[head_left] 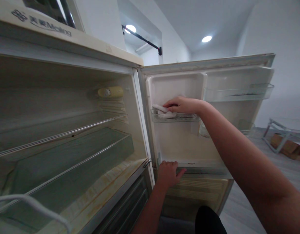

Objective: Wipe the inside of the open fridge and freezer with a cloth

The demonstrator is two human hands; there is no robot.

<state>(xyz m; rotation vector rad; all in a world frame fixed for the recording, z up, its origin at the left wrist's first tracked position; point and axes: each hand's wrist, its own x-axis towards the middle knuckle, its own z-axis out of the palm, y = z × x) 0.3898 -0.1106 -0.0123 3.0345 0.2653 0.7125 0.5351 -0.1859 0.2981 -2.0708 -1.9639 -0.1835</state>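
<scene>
My right hand [178, 104] is closed on a folded white cloth [162, 110], pressing it into the small clear shelf [175, 119] on the upper inside of the open refrigerator door [184, 143]. The fingers curl over the cloth's top, so part of it is hidden. Lower down, my left hand [168, 173] rests at the edge of the bottom door shelf [203, 169], near the hinge side. Its fingers lie over the rim and the thumb sticks out to the right; I see nothing in it.
Left of the door is the refrigerator's interior, with a glass shelf [64, 135], a greenish clear drawer [91, 162] and a yellowish lamp cover [111, 92]. A white cable [35, 200] crosses the lower left. A metal-framed table [284, 135] and cardboard box [288, 146] stand at right.
</scene>
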